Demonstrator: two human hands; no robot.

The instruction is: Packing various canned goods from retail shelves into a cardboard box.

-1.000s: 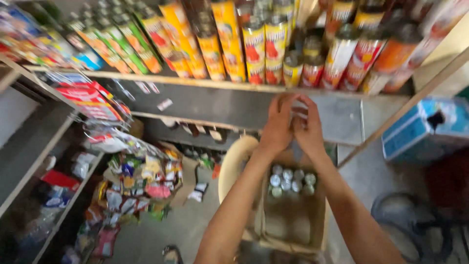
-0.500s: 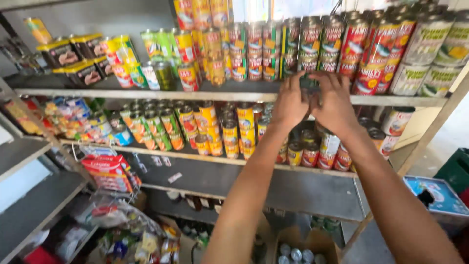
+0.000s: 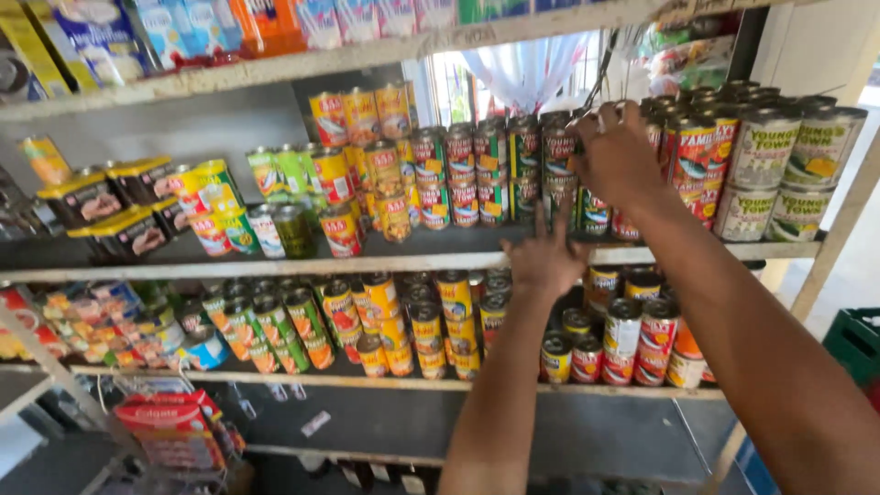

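Up at the middle shelf, the right hand (image 3: pixel 616 151) has risen from the shelf edge where both hands met half a second ago; its fingers now curl down over the top of a stacked red-and-silver tin can (image 3: pixel 594 209), though whether they grip it I cannot tell. The left hand (image 3: pixel 544 261) has dropped away and rests with fingers spread on the front lip of the grey metal shelf (image 3: pixel 275 261), holding nothing. So the cans seem already set among the stack, with the right hand perhaps settling one. Just right stand white-labelled cans (image 3: pixel 765 151); below, a lower row of red cans (image 3: pixel 623 344).
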